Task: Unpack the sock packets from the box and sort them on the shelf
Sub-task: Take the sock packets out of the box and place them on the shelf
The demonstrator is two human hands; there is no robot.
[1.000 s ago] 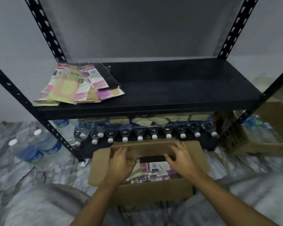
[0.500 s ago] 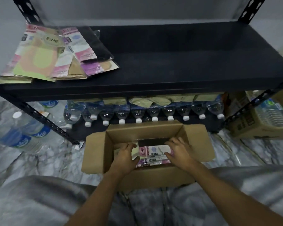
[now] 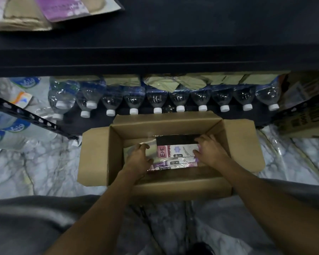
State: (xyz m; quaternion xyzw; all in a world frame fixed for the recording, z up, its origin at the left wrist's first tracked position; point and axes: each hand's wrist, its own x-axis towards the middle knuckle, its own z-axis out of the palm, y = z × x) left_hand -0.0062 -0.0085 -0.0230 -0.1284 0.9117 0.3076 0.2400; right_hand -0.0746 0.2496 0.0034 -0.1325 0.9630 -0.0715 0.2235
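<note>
Left hand [image 3: 138,159] curls its grip over the left end of the sock packets [image 3: 175,151], low in the box [image 3: 94,153] on the floor [image 3: 35,162]. Right hand [image 3: 210,153] clasps the right end. Slick wrappers, so lower packets could slide out on the lift! Fingertips are hidden and the stack's depth is unclear. The sorted pile [image 3: 26,13] at the shelf [image 3: 191,34]'s left edge is cut off.

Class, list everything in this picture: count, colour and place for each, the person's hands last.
cardboard box: one, brown, open on the floor before the shelf.
top sock packet: one, pink, white and black, in the box on others; total unclear.
shelved sock packets: several, tan and purple, shelf's left end.
shelf: one, black.
water bottles: about eleven, clear with white caps, in a row beneath the shelf.
second carton: one, brown, at right.
floor: white marble.
left hand: grips the packet's left edge.
right hand: grips its right edge.
</note>
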